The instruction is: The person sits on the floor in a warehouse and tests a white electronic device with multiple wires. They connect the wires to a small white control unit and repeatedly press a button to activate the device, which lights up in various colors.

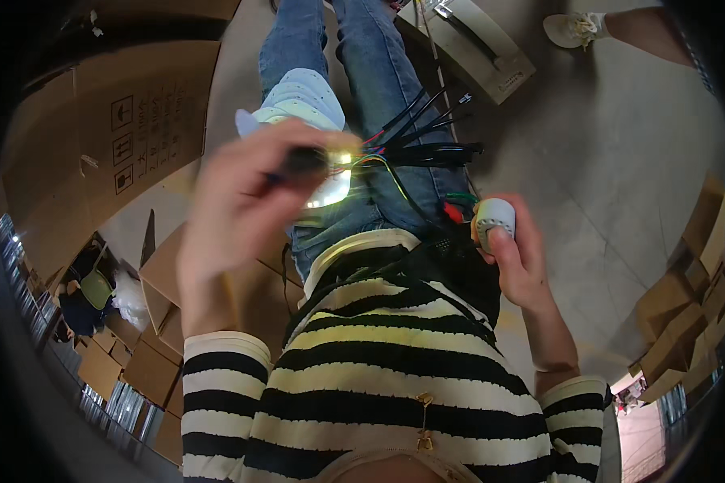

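My left hand [250, 189], smeared by motion, is closed round a dark object [302, 163] with thin wires; its kind is too blurred to tell. A bright yellow-white light glows at the fingertips, over a white lit surface [330, 191]. Black cables [435, 153] fan out to the right across my jeans, some ending in small plugs, with red, blue and yellow wires among them. My right hand [524, 249] grips a white rounded cylinder [494, 219] with a row of small dark holes, thumb pressed on its side. A red connector [453, 212] and green wires lie just left of it.
A pale dotted piece [302, 97] rests on my left leg. Large cardboard boxes [129, 137] stand at the left, more cartons [677, 322] at the right. Ahead on the grey floor is a pale metal case [475, 48] with a handle; another person's shoe [572, 30] is at the far right.
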A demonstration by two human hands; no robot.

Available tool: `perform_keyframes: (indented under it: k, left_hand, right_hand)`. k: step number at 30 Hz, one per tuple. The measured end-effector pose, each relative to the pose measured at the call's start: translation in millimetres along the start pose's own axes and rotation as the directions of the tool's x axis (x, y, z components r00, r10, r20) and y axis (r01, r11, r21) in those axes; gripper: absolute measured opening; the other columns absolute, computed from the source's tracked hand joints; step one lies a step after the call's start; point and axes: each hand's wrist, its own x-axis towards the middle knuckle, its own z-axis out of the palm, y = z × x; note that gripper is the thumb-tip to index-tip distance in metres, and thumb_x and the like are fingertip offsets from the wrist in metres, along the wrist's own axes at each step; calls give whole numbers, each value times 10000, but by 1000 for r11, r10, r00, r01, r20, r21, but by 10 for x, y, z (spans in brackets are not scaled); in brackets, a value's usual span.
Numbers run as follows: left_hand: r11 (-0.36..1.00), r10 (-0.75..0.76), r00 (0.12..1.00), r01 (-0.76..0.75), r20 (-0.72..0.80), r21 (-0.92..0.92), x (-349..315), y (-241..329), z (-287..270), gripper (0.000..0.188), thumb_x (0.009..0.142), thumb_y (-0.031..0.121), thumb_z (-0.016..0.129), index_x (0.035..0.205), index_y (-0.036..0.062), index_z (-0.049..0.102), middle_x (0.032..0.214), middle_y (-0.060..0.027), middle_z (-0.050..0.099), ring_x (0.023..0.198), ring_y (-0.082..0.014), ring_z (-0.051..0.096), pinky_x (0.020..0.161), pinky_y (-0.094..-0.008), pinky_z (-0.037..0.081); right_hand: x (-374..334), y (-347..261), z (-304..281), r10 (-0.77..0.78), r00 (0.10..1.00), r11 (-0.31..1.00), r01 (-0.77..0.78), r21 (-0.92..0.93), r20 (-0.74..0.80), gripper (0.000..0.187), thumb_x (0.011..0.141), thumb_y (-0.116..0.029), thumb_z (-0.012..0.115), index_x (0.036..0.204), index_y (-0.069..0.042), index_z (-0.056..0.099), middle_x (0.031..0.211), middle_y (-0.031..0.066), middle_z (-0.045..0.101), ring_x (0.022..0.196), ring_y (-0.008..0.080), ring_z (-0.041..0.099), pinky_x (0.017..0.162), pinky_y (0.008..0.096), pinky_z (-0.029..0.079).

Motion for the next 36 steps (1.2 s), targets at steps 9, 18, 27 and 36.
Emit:
perform_keyframes:
  k: [9,18,27,36]
  left_hand:
    - [931,159,911,-266,379,249,-6,-266,776,283,592,63,631,858,68,534,756,-72,524,666,-255,523,578,-337,420]
    - [961,166,985,-151,-48,233,-622,-122,-76,202,759,244,475,716,60,546,637,-81,492,590,-239,505,523,-342,368]
    - [894,-271,936,159,-224,-419,-431,-297,106,190,856,122,387,878,-11,520,675,-77,539,574,-99,494,514,-213,379]
    - [963,-263,955,269,-136,21,732,-757,689,279,720,208,602,882,-15,561,577,-16,505,530,-76,459,490,-223,364]
  right_hand:
    - [32,-87,127,-6,999,996,3,92,36,216,799,-105,452,1001,-45,406,831,15,444,752,85,405,684,211,343]
    - [-105,-19,-380,2,993,995,10,102,-119,250,771,-156,457,979,-18,432,759,17,473,657,59,422,590,188,351]
    - [55,8,-162,-78,997,997,78,-15,15,213,785,-150,469,961,-34,438,767,14,474,683,76,428,617,207,357]
    - [28,35,-114,-63,997,998,64,-27,53,216,773,-119,488,965,-37,435,775,31,478,703,101,440,639,229,368]
